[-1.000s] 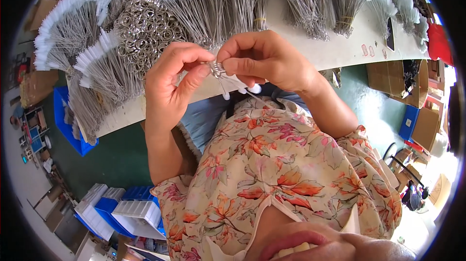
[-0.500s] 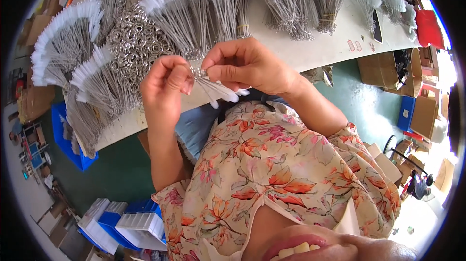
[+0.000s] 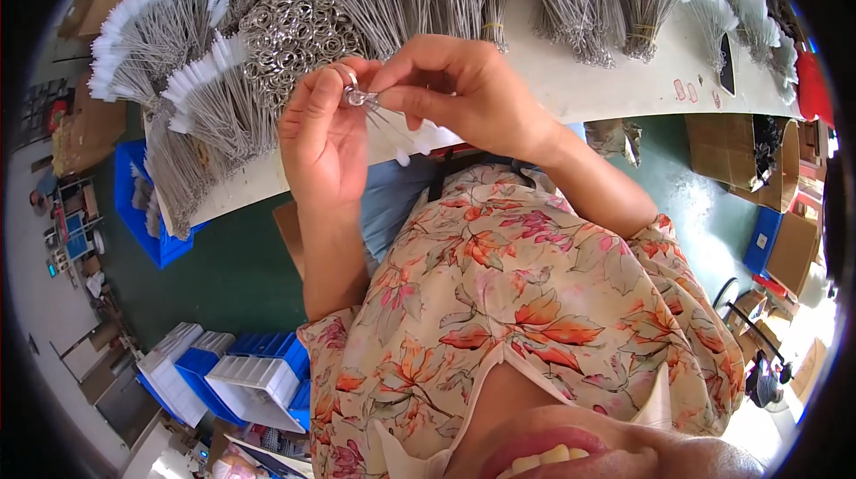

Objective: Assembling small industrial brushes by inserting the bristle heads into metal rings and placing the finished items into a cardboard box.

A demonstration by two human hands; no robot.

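My left hand [image 3: 323,127] pinches a shiny metal ring [image 3: 358,96] between thumb and fingertips. Close beside it, my right hand [image 3: 486,96] has thumb and forefinger pressed together on the looped wire ends of a few small brushes [image 3: 403,156]. Their thin stems hang down below the fingers, and their white bristle tips point toward my body. The loops meet the ring between the two hands; whether each loop is threaded on it cannot be made out. Behind the hands lies a big heap of metal rings [image 3: 299,33].
Bundles of white-tipped wire brushes [image 3: 165,24] fan over the pale table [image 3: 571,91]. A dark phone-like slab [image 3: 727,67] lies at the right. A blue bin [image 3: 147,212] stands below the table's left end, stacked crates [image 3: 254,385] at lower left, and cardboard boxes [image 3: 727,149] on the right.
Both hands with the ring and brushes have risen slightly in the picture. My left fingers have turned, so the ring shows more plainly. The whole view has shifted a little.
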